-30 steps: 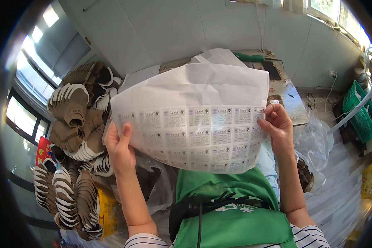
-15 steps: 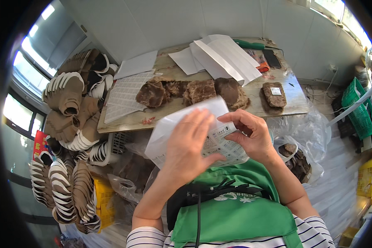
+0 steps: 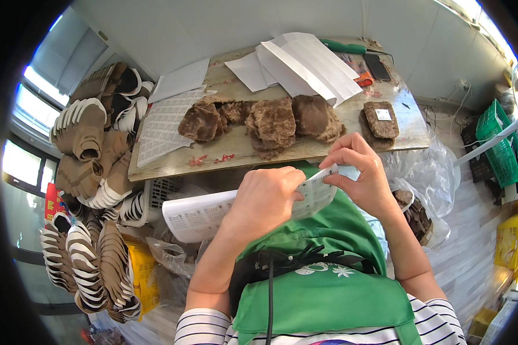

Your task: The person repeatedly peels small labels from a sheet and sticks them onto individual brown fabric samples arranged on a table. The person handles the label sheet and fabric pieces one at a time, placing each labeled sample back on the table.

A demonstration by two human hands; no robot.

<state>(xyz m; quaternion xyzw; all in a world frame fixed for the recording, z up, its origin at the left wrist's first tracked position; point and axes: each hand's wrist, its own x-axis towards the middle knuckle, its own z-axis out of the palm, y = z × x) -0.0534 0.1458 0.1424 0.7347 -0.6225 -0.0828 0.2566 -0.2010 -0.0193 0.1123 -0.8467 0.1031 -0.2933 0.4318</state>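
A sheet of printed stickers (image 3: pixel 198 215) is held over my lap, bent along its length. My left hand (image 3: pixel 266 198) is closed on the middle of the sheet, with curled fingers over its upper edge. Thumb and forefinger of my right hand (image 3: pixel 357 169) pinch the sheet's right end; whether a single sticker is lifting there I cannot make out. Beyond my hands, several brown furry pieces (image 3: pixel 270 123) lie in a row on the worn table (image 3: pixel 213 164). At the table's right, a stack of furry pieces (image 3: pixel 380 129) has a white sticker on its top piece.
More sticker sheets (image 3: pixel 170 118) and white papers (image 3: pixel 308 63) lie on the table, with a green-handled tool (image 3: pixel 342 47) and a phone (image 3: pixel 377 67) behind. Brown shoe parts (image 3: pixel 92 135) are piled left, above a yellow crate (image 3: pixel 141 270). Clear plastic bags (image 3: pixel 429 184) hang at right.
The sheet has come down lower and tilted, bending along its length. My left hand has gone from flat over it to closed on it. My right hand still pinches its right end.
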